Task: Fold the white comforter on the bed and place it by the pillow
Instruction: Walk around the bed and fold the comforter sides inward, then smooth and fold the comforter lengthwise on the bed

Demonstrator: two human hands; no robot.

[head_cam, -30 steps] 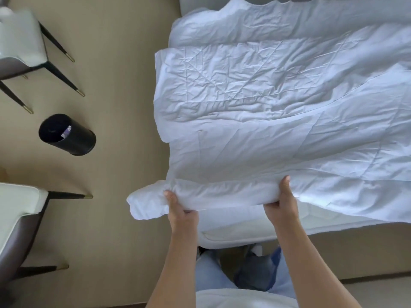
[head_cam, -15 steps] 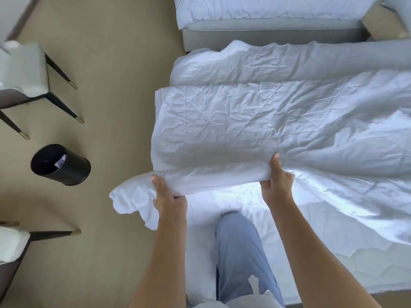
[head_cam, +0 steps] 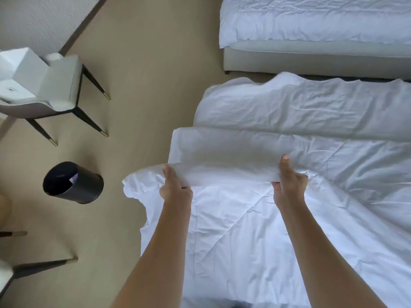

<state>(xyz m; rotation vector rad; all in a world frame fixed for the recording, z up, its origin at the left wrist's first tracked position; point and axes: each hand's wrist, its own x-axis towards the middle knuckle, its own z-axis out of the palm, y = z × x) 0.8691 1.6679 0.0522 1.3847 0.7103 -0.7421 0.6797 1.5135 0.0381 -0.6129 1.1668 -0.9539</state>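
The white comforter (head_cam: 300,134) lies wrinkled across the bed, filling the right half of the head view. Its near edge is lifted and doubled over into a thick fold. My left hand (head_cam: 174,187) grips that fold close to its left corner, which hangs out past the bed's side. My right hand (head_cam: 288,183) grips the same fold further right, thumb on top. Both arms reach forward over the comforter's lower layer (head_cam: 240,241). No pillow is in view.
A second bed (head_cam: 311,52) with white bedding stands beyond, across a narrow gap. A black waste bin (head_cam: 73,183) sits on the beige floor to the left. A chair (head_cam: 44,94) stands at far left, and another chair's legs (head_cam: 42,266) show at bottom left.
Both hands have carried the comforter's gripped edge forward over the bed, and I have moved in over the bed. The second bed has come into view.
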